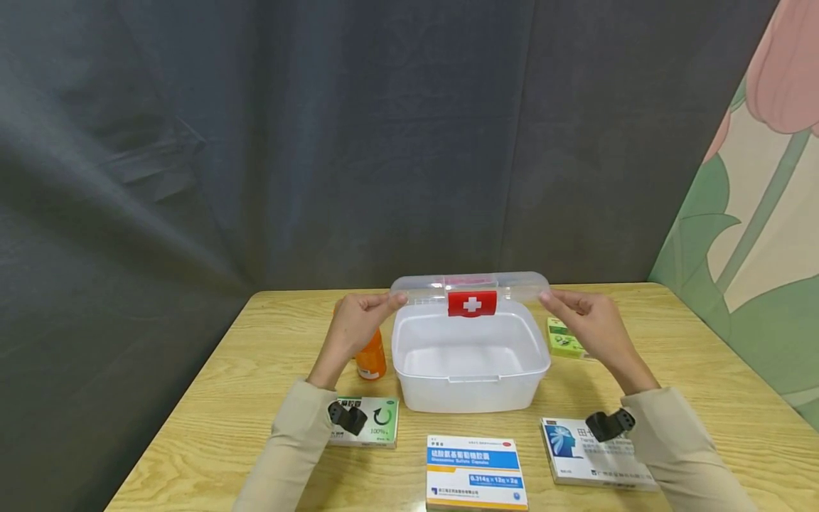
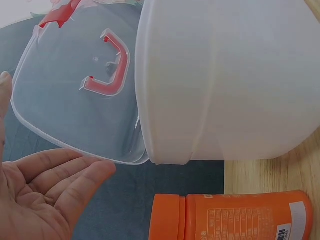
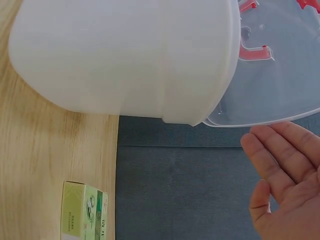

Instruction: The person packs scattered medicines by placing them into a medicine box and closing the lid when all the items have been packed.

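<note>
A white plastic box point(image 1: 470, 390) stands with its clear lid point(image 1: 419, 288) raised on the far side. A red clasp with a white cross point(image 1: 472, 304) hangs from the lid's front. My left hand point(image 1: 365, 320) holds the lid's left corner, thumb tip at the rim and fingers along the side edge. At the opposite corner my right hand point(image 1: 589, 323) grips the lid, its fingertips against the edge in the right wrist view. Through the lid a red handle point(image 2: 118, 72) shows in the left wrist view. The box's interior appears bare.
An orange bottle point(image 1: 371, 359) stands left of the box, partly behind my left wrist. A small green box point(image 1: 563, 341) lies to the right. Nearer lie a green-white medicine box point(image 1: 384, 423), a blue-white one point(image 1: 475, 469) and a white one point(image 1: 595, 466). A dark curtain point(image 1: 384, 142) hangs behind.
</note>
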A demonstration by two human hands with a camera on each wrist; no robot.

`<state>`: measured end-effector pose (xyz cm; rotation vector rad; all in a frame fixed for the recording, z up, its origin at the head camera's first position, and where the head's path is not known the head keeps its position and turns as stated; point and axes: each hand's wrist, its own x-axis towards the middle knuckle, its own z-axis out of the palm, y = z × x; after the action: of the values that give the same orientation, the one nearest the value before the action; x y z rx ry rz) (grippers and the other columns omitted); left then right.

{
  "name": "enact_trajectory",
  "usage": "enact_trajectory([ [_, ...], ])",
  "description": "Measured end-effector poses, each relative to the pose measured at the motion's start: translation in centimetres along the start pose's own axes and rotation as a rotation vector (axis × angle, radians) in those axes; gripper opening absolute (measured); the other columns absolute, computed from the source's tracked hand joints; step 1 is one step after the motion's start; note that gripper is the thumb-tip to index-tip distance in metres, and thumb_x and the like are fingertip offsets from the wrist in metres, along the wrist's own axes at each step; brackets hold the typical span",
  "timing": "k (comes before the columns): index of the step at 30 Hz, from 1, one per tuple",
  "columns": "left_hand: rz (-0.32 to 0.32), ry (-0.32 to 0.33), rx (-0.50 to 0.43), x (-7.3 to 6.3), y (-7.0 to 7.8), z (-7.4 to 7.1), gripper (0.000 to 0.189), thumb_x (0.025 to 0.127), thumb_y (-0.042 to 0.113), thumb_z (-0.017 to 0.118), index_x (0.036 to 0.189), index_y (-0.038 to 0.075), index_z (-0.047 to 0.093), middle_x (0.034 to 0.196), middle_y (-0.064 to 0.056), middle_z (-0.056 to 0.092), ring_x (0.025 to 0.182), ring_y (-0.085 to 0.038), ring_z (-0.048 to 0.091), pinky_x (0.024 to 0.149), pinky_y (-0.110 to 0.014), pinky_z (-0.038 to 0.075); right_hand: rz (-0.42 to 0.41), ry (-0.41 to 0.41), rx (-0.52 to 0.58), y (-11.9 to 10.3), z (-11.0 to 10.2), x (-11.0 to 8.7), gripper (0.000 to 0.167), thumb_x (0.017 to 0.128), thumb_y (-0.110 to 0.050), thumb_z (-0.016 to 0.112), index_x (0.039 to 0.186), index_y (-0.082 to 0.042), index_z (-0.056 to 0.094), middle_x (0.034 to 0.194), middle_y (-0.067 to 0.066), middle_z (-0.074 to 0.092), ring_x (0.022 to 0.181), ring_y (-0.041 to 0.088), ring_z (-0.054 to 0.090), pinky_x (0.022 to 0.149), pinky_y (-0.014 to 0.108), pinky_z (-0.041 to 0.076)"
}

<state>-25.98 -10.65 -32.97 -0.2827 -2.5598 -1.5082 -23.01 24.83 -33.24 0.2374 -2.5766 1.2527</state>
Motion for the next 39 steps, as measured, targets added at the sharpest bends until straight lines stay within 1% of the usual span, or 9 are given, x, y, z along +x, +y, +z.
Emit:
enact_trajectory([
  [15, 0.034, 0.032, 0.039, 0.4, 0.2, 0.0, 0.061, 0.081, 0.068, 0.062, 0.103, 0.014, 0.078, 0.11, -0.006, 0.07, 0.106, -0.026, 0.061, 0.092, -0.051, 0.047, -0.023, -0.007, -0.002, 0.0, -0.4, 0.7, 0.061, 0.098, -0.044, 0.053, 0.125, 0.01, 0.059, 0.124, 0.028, 0.058, 0.114, 0.045, 0.054, 0.09, 0.062, 0.044],
  [17, 0.037, 0.036, 0.036, 0.4, 0.3, 0.0, 0.06, 0.082, 0.067, 0.062, 0.101, 0.013, 0.079, 0.093, -0.006, 0.072, 0.097, -0.025, 0.062, 0.083, -0.043, 0.049, -0.027, -0.007, 0.004, -0.1, -0.5, 0.9, 0.061, 0.098, -0.044, 0.053, 0.125, 0.01, 0.059, 0.124, 0.028, 0.059, 0.114, 0.044, 0.054, 0.09, 0.063, 0.043],
  [19, 0.038, 0.039, 0.034, 0.5, 0.4, -0.1, 0.059, 0.082, 0.066, 0.062, 0.098, 0.012, 0.079, 0.075, -0.006, 0.067, 0.088, -0.023, 0.059, 0.07, -0.036, 0.046, -0.029, -0.007, 0.01, -0.2, -0.5, 1.0, 0.06, 0.098, -0.044, 0.054, 0.123, 0.01, 0.06, 0.123, 0.027, 0.059, 0.114, 0.044, 0.054, 0.091, 0.063, 0.043],
  [21, 0.036, 0.037, 0.033, 0.6, 0.4, -0.1, 0.059, 0.083, 0.066, 0.062, 0.092, 0.01, 0.08, 0.059, -0.005, 0.051, 0.075, -0.023, 0.053, 0.057, -0.032, 0.035, -0.03, -0.008, 0.013, -0.2, -0.6, 1.1, 0.06, 0.097, -0.045, 0.054, 0.122, 0.01, 0.061, 0.123, 0.027, 0.06, 0.116, 0.044, 0.053, 0.092, 0.064, 0.041],
  [23, 0.04, 0.035, 0.032, 0.7, 0.4, -0.1, 0.06, 0.083, 0.066, 0.061, 0.084, 0.008, 0.079, 0.054, -0.002, 0.038, 0.065, -0.022, 0.044, 0.051, -0.03, 0.026, -0.031, -0.01, 0.014, -0.3, -0.7, 1.2, 0.06, 0.097, -0.045, 0.054, 0.121, 0.01, 0.062, 0.122, 0.027, 0.06, 0.117, 0.045, 0.052, 0.093, 0.066, 0.039],
  [25, 0.044, 0.033, 0.036, 0.8, 0.5, -0.1, 0.063, 0.083, 0.067, 0.061, 0.071, 0.007, 0.075, 0.052, 0.001, 0.034, 0.057, -0.019, 0.038, 0.048, -0.028, 0.022, -0.03, -0.007, 0.007, -0.4, -0.7, 1.2, 0.06, 0.097, -0.046, 0.054, 0.121, 0.009, 0.063, 0.122, 0.027, 0.06, 0.117, 0.045, 0.052, 0.093, 0.066, 0.04],
  [28, 0.055, 0.033, 0.034, 1.0, 0.5, -0.1, 0.067, 0.082, 0.069, 0.06, 0.054, 0.008, 0.058, 0.051, 0.002, 0.028, 0.05, -0.017, 0.029, 0.046, -0.027, 0.017, -0.024, -0.005, -0.008, -0.4, -0.7, 1.4, 0.061, 0.097, -0.047, 0.054, 0.121, 0.009, 0.063, 0.121, 0.026, 0.061, 0.112, 0.045, 0.054, 0.09, 0.064, 0.042],
  [31, 0.06, 0.038, 0.035, 1.2, 0.6, -0.1, 0.069, 0.081, 0.071, 0.059, 0.049, 0.011, 0.044, 0.05, 0.002, 0.028, 0.047, -0.017, 0.027, 0.045, -0.027, 0.017, -0.013, -0.004, -0.023, -0.5, -0.7, 1.5, 0.063, 0.096, -0.049, 0.053, 0.121, 0.007, 0.063, 0.123, 0.025, 0.061, 0.113, 0.045, 0.054, 0.091, 0.065, 0.042],
  [39, 0.03, 0.04, 0.036, 1.6, 0.9, -0.4, 0.071, 0.08, 0.074, 0.057, 0.049, 0.011, 0.046, 0.05, -0.001, 0.036, 0.052, -0.018, 0.035, 0.047, -0.029, 0.021, -0.005, -0.014, -0.022, -0.7, -0.6, 2.0, 0.064, 0.096, -0.052, 0.051, 0.122, 0.005, 0.064, 0.123, 0.025, 0.06, 0.121, 0.047, 0.049, 0.094, 0.067, 0.039],
])
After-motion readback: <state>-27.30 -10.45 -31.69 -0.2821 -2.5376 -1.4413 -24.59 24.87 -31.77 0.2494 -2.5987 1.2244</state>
